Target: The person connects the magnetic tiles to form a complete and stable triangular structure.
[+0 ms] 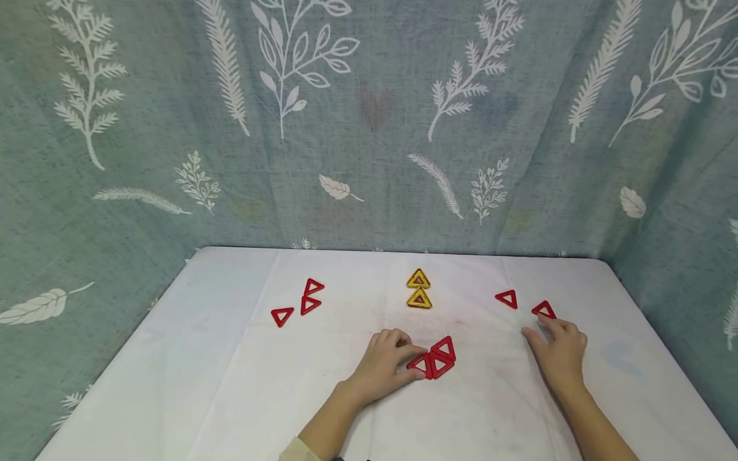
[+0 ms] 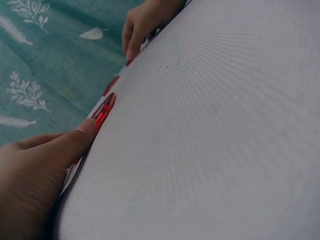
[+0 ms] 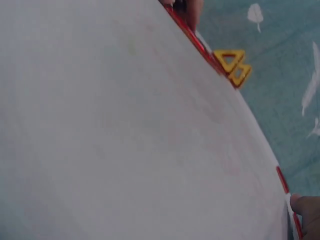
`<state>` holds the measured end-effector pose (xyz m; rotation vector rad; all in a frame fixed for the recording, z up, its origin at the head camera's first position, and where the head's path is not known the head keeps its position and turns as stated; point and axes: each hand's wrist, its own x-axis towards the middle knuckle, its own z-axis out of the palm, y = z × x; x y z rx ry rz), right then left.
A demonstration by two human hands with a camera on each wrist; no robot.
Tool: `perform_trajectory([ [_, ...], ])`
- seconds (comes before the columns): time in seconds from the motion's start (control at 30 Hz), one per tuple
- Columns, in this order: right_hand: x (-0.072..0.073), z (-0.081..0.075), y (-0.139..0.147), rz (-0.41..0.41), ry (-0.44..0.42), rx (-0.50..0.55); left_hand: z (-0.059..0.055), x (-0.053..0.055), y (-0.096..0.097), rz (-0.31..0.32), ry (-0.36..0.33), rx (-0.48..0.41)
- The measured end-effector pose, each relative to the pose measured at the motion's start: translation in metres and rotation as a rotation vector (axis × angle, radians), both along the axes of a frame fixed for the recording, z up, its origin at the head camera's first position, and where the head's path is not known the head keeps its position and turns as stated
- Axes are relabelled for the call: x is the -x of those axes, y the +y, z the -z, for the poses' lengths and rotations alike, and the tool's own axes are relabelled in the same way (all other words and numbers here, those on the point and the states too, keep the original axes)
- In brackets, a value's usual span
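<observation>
In the head view, my left hand (image 1: pixel 386 363) holds a red triangle frame (image 1: pixel 412 365) between thumb and index finger. That triangle lies against two more red triangle frames (image 1: pixel 444 363), forming a small joined cluster on the table. My right hand (image 1: pixel 560 354) touches another red triangle frame (image 1: pixel 544 305) with its index fingertip at the near edge, the thumb standing apart from it. A separate red triangle (image 1: pixel 507 298) lies just left of it. In the left wrist view, the left thumb (image 2: pixel 86 129) rests at the red pieces (image 2: pixel 106 111), seen nearly edge-on.
Two yellow triangle frames (image 1: pixel 419 298), one behind the other, lie at the back middle of the white table (image 1: pixel 259 397). Three more red triangles (image 1: pixel 282 316) lie at the back left. A green leaf-patterned cloth (image 1: pixel 369 192) hangs behind and beside the table.
</observation>
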<state>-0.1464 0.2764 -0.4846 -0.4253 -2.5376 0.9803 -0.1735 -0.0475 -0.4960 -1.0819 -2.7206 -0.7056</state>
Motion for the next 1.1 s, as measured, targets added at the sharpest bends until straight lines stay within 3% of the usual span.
perform_trajectory([
  [0.17, 0.009, -0.003, 0.015, 0.007, -0.001, 0.006, 0.0, 0.0, -0.002, 0.006, 0.011, -0.035],
  [0.37, 0.024, -0.001, 0.026, 0.075, -0.079, -0.009, -0.001, -0.001, -0.001, -0.011, -0.003, -0.054],
  [0.63, 0.027, 0.0, 0.033, 0.1, -0.075, 0.07, -0.001, -0.002, 0.002, -0.092, 0.022, -0.049],
  [0.87, 0.017, 0.002, 0.055, -0.009, -0.131, -0.013, -0.003, -0.004, 0.005, -0.118, -0.019, -0.049],
  [1.1, 0.022, 0.006, 0.057, -0.081, -0.097, -0.106, -0.004, -0.003, 0.002, -0.107, -0.004, 0.005],
])
